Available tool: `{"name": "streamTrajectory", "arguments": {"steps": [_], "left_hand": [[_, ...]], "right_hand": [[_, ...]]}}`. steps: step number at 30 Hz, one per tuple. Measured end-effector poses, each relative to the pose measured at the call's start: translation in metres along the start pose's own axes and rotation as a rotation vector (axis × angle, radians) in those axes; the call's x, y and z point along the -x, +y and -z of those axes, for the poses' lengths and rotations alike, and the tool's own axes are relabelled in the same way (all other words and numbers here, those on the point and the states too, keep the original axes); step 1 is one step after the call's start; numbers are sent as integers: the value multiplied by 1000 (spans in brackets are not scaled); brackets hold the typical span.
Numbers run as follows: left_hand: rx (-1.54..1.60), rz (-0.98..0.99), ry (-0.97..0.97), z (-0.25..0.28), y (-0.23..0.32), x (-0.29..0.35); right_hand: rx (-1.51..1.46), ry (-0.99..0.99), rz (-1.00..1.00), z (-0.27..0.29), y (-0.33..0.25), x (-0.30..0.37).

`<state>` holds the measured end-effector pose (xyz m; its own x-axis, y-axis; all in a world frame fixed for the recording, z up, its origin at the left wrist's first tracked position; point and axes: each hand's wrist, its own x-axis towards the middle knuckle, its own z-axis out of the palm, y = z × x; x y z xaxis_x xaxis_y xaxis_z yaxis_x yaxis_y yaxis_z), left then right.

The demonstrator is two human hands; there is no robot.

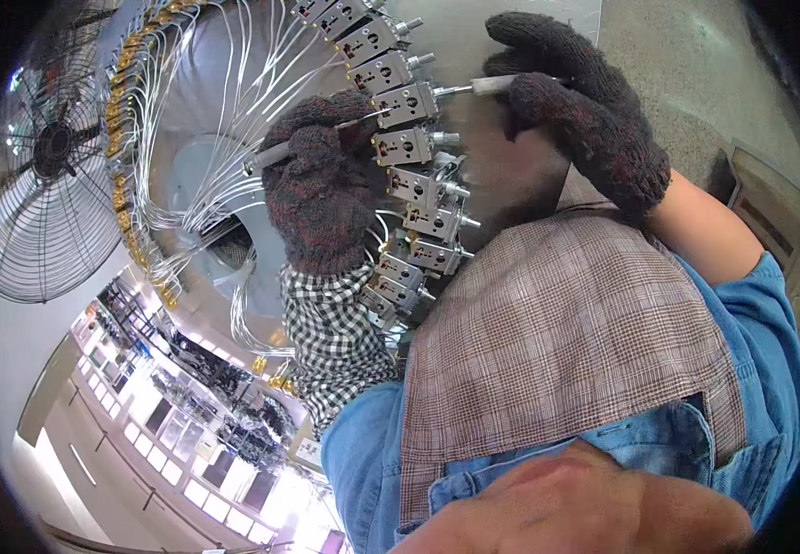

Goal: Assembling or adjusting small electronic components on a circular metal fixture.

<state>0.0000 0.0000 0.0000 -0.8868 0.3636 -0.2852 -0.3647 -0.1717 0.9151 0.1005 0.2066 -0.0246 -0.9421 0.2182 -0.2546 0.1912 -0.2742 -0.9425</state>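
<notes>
Presently, your round grey metal bench (199, 74) has a dark central opening (231, 245); thin white lines (201, 210) bunch near it and fan out to brass-coloured fittings (115, 120) on the left rim; a silver box-shaped metal housing (407, 105) sits in the curved row of similar housings on the right, between your hands; dark cut-outs mark its face, the contents too small to tell; your left hand (321, 198), dark-gloved and curled, is clamped on a pale-handled slim screwdriver (271, 157), tip at that face; your right hand (589, 120), gloved likewise, pinches a light-grey-handled tool (495, 85), its metal shaft meeting the housing's outer end; your hands are apart; your right forearm (709, 231) is angled inward.
</notes>
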Motion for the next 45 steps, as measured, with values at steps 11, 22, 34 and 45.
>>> {"name": "streamTrajectory", "arguments": {"steps": [11, 22, 34, 45], "left_hand": [[86, -61, -23, -7, 0, -3], [46, -53, -54, -6, 2, -2], [141, -53, -60, 4, -2, -5], [123, -94, -67, -1, -2, -4]], "right_hand": [[-105, 77, -47, -6, 2, -7], [-107, 43, -205, -1, -4, -7], [-140, 18, -91, 1, -7, -3], [-96, 15, 11, -1, 2, -3]]}}
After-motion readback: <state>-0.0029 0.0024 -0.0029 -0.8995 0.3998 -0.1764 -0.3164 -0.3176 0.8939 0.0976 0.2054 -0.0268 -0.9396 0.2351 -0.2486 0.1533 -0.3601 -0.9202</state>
